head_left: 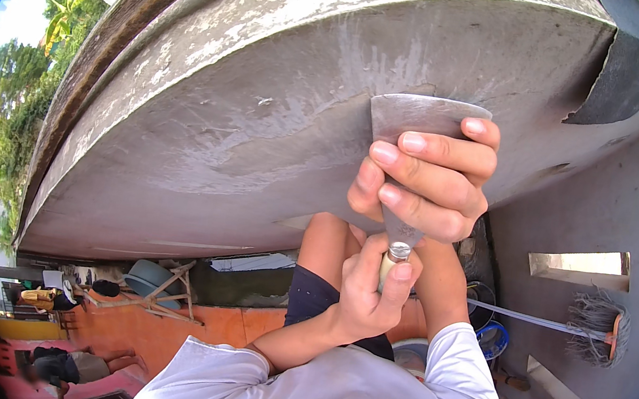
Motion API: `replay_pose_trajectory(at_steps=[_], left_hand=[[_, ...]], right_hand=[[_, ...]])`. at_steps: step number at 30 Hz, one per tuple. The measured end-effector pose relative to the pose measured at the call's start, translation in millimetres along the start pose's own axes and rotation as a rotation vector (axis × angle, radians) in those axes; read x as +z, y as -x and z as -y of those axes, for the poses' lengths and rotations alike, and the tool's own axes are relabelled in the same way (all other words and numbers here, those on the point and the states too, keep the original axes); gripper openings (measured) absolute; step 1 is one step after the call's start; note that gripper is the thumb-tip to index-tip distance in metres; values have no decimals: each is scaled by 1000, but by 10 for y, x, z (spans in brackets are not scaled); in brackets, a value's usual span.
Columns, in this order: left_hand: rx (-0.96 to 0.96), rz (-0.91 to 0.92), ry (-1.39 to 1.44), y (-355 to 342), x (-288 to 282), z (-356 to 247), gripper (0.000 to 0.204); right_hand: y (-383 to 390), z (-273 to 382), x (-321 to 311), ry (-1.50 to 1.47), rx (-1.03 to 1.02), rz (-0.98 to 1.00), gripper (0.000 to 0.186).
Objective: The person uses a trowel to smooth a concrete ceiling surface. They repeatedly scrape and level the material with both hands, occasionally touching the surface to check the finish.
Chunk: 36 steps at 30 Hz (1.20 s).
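Note:
A metal scraper (pixel 430 110) with a wide blade rests against or very near a grey, patchy plastered surface (pixel 241 115) above me. My right hand (pixel 437 175) wraps its fingers over the blade, with the fingertips showing on its near face. Below it my left hand (pixel 371 297) grips the scraper's pale handle (pixel 390 268), its thumb beside the metal collar. Faint pale scuffs and an irregular patch mark the plaster around the blade.
A dark flap (pixel 622 79) hangs at the top right. A mop (pixel 596 324) is beside the grey side wall (pixel 636 211). At lower left are a wooden stand (pixel 171 297), a grey-blue tub (pixel 145 281) and another person (pixel 75 369). Greenery (pixel 10 107) shows far left.

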<state>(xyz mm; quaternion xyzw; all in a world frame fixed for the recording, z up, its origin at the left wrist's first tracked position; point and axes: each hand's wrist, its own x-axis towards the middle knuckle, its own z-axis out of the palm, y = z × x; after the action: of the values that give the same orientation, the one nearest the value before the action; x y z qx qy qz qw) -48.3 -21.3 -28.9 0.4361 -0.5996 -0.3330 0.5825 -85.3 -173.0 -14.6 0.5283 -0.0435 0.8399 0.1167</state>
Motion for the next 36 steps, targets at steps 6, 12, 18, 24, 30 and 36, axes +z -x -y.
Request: replay_pose_trajectory(at_steps=[6,12,18,24,30,36], left_hand=[[-84,26,78,6,-71,-33,28],[-120,41,124,11,-94,-123,29],[-80,38,95,4,-34,-170,35],[-59,44,77,19,-12,-67,33],[-80,31,159,-18,17,-195,32],[-130,36,268,74,50,-96,32]], right_hand=[[-5,7,3,31,9,16,27],[-93,23,23,49,21,29,29],[-173,49,104,-6,64,8,29],[-58,12,29,3,29,15,27],[-212,13,50,10,13,53,29],[-169,69,-82,26,46,136,29]])
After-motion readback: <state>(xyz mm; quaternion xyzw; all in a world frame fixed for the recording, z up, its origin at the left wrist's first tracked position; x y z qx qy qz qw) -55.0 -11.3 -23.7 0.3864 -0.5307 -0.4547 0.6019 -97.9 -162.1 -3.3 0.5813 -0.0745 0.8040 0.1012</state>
